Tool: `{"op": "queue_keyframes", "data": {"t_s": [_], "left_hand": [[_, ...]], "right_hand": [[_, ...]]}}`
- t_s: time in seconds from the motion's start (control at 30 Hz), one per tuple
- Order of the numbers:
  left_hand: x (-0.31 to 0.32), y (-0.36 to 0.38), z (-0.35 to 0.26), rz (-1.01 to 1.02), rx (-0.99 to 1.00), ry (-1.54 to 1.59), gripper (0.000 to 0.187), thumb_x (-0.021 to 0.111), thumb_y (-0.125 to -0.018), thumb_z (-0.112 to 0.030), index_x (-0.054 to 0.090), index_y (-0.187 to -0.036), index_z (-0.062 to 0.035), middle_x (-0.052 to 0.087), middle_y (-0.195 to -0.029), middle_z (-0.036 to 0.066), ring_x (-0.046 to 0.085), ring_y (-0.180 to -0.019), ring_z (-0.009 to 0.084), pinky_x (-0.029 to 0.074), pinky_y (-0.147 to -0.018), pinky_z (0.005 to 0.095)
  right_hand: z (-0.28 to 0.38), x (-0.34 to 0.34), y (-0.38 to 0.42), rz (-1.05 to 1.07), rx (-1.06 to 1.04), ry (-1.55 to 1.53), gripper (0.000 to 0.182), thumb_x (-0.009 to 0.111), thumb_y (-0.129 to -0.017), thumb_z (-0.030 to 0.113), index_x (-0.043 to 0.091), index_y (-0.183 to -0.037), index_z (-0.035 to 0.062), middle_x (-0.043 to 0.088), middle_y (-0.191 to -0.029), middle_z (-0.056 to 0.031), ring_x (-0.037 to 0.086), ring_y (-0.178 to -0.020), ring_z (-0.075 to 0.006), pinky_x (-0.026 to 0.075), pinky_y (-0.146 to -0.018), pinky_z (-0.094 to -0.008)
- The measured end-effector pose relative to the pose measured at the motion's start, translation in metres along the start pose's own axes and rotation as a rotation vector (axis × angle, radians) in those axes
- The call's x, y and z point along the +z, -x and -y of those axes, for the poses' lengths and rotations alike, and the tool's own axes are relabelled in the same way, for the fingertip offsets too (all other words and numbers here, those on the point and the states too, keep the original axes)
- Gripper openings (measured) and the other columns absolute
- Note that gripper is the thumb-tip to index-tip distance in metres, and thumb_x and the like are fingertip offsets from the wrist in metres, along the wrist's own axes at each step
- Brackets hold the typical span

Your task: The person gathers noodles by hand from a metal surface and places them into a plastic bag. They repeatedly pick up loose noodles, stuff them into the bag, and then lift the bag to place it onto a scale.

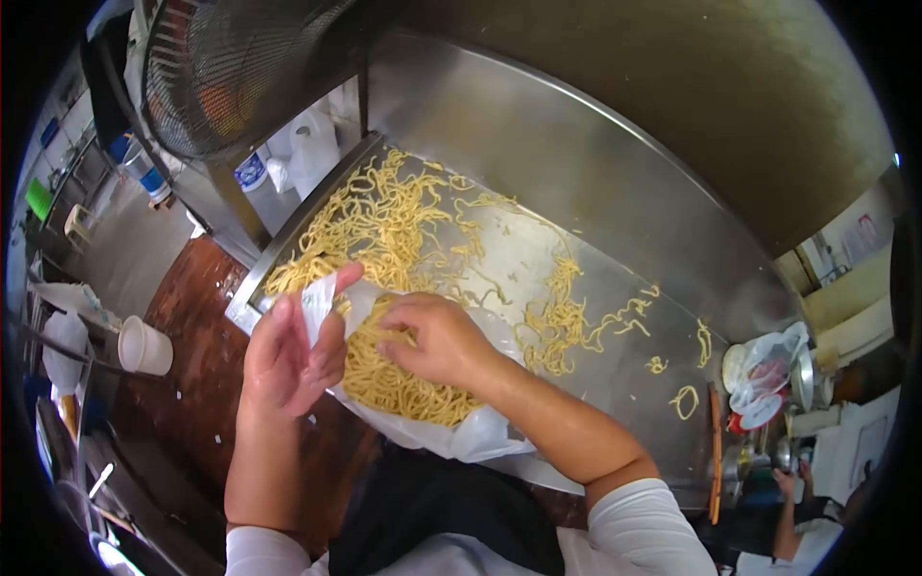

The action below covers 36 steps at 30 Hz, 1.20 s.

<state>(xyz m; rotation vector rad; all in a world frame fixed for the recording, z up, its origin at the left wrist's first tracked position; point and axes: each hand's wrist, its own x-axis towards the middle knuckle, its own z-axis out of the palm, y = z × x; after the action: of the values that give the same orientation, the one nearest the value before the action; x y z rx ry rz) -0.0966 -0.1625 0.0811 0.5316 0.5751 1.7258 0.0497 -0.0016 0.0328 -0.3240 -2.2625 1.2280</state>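
Yellow noodles (403, 384) fill a clear plastic bag (480, 434) at the near edge of a steel worktop (634, 403). My right hand (437, 336) rests on top of these noodles, its fingers curled round some strands at the fingertips. To the left of the bag, my left hand (298, 350) is raised, palm up, with a small white slip (318, 305) between its fingers. Print on the slip is too small to read. A heap of loose noodles (375, 226) lies beyond both hands, with a smaller bunch (557, 312) further right.
A large fan (235, 72) hangs at the upper left. On the right stand a wooden stick (715, 451) and a plastic bag (768, 370) with things inside. A white bucket (145, 346) is on the floor at left. Another person (802, 523) is at lower right.
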Motion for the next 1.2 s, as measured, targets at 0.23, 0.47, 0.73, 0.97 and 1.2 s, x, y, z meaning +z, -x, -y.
{"op": "queue_keyframes", "data": {"t_s": [0.23, 0.47, 0.73, 0.97, 1.2], "left_hand": [[-0.029, 0.018, 0.005, 0.071, -0.019, -0.125, 0.085, 0.055, -0.092, -0.049, 0.026, -0.143, 0.0129, 0.044, -0.056, 0.0, 0.037, -0.043, 0.0068, 0.029, -0.04, 0.0203], [-0.043, 0.046, 0.013, -0.099, -0.088, -0.119, 0.087, 0.068, -0.082, -0.038, 0.033, -0.139, 0.0181, 0.053, -0.061, 0.006, 0.041, -0.045, 0.0099, 0.03, -0.045, 0.025], [-0.054, 0.059, 0.026, -0.171, -0.1, -0.119, 0.088, 0.068, -0.077, -0.033, 0.032, -0.137, 0.0203, 0.055, -0.064, 0.009, 0.042, -0.049, 0.011, 0.03, -0.049, 0.0256], [-0.064, 0.072, 0.035, -0.215, -0.12, -0.058, 0.091, 0.067, -0.076, -0.03, 0.027, -0.14, 0.0199, 0.053, -0.069, 0.006, 0.043, -0.055, 0.0106, 0.032, -0.054, 0.0245], [-0.066, 0.067, 0.034, -0.13, -0.166, -0.057, 0.087, 0.067, -0.079, -0.027, 0.026, -0.142, 0.0183, 0.049, -0.069, 0.002, 0.044, -0.06, 0.0098, 0.032, -0.058, 0.0224]], "right_hand": [[-0.223, -0.155, 0.032, -0.609, 0.559, 0.145, 0.04, 0.079, -0.075, 0.018, 0.065, -0.11, 0.0035, 0.069, -0.101, -0.0125, 0.066, -0.089, -0.0217, 0.053, -0.079, -0.0331], [-0.363, -0.223, 0.017, -0.48, 0.911, 0.76, 0.064, 0.08, -0.067, 0.027, 0.056, -0.117, -0.0041, 0.069, -0.095, -0.0214, 0.058, -0.11, -0.0406, 0.047, -0.092, -0.0458], [-0.362, -0.109, -0.15, -0.17, 0.553, 0.667, 0.015, 0.063, -0.078, 0.013, 0.068, -0.09, 0.0069, 0.069, -0.092, -0.02, 0.066, -0.089, -0.0389, 0.052, -0.079, -0.0467], [-0.329, 0.007, -0.228, 0.16, 0.264, 0.636, 0.04, 0.063, -0.082, 0.04, 0.067, -0.104, 0.0066, 0.066, -0.105, -0.0201, 0.064, -0.098, -0.0361, 0.05, -0.084, -0.0444], [-0.242, 0.082, -0.192, 0.393, 0.011, 0.798, 0.041, 0.068, -0.078, 0.033, 0.066, -0.111, 0.0097, 0.06, -0.123, -0.02, 0.056, -0.115, -0.0385, 0.049, -0.091, -0.0441]]}}
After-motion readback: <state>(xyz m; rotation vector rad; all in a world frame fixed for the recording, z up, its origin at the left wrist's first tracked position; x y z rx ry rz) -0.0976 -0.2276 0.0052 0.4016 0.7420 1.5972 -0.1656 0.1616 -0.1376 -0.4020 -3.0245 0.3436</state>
